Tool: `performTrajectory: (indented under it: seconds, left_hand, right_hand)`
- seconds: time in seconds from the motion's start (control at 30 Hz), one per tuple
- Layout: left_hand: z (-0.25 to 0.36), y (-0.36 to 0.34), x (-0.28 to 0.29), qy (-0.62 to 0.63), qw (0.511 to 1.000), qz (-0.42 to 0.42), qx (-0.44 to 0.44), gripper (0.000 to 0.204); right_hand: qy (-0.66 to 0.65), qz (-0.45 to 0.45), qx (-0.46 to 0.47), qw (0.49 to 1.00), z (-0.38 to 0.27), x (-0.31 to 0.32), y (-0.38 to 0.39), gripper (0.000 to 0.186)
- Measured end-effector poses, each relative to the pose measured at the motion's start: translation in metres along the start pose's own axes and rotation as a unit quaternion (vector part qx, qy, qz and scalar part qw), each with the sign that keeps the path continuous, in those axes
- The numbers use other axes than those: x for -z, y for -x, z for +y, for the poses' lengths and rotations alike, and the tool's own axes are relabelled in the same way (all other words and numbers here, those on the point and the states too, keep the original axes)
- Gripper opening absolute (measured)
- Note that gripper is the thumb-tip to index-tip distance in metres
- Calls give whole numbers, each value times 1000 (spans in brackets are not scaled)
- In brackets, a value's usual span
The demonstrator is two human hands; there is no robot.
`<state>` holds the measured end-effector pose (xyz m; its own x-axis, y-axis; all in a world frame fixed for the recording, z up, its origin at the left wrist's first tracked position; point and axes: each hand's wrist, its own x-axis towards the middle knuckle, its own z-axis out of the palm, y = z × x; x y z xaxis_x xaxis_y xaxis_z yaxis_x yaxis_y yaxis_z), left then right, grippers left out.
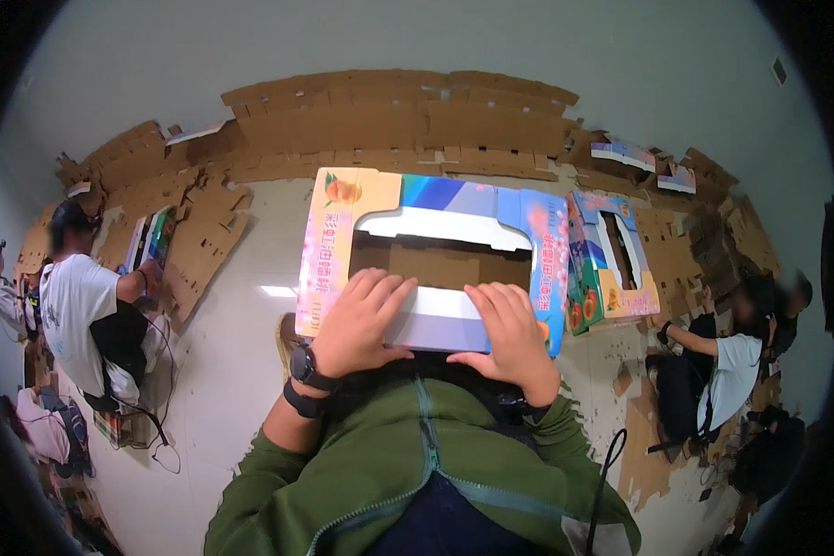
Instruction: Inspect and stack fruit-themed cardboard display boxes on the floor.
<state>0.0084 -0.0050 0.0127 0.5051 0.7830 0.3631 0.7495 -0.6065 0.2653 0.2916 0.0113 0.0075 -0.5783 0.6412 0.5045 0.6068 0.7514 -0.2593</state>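
In front of me is a colourful cardboard fruit box (326, 250) with peach pictures, yellow-pink at its left end and blue-pink at its right. Through the wide opening in its top the brown inside shows. My left hand (357, 320) grips the near top panel (435, 322), fingers over the opening's edge and thumb on the panel. On the same white-and-lilac panel, farther right, my right hand (514, 338) holds on with bent fingers and its thumb pointing inward. The box's underside is hidden from me.
Right beside it stands a similar fruit box (584, 278). Flattened brown cardboard (343, 125) lines the far wall and floor. One person (79, 306) works at a box on the left; another person (723, 371) sits at the right. A black cable (604, 473) hangs near my right side.
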Motion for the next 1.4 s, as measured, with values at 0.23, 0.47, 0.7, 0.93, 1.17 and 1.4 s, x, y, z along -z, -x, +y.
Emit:
performTrajectory:
  seconds: [0.23,0.47,0.7,0.93,1.17,1.4]
  left_hand:
    - [4,2,-1,-11,1000,14,-2,105]
    - [6,3,-1,-16,999,31,-7,106]
    - [-1,3,2,13,1000,20,-16,107]
    - [0,3,-1,3,998,50,-39,95]
    - [1,3,-1,-8,997,61,-50,91]
    - [2,3,-2,-2,998,49,-41,94]
  right_hand:
    - [23,6,9,1000,-3,-1,5,100]
    - [7,16,15,1000,0,-2,5,101]
    - [8,12,2,1000,-2,-1,3,100]
    - [5,1,4,1000,-1,0,3,101]
    - [18,16,6,1000,-4,0,3,99]
    - [-5,23,6,1000,1,0,0,98]
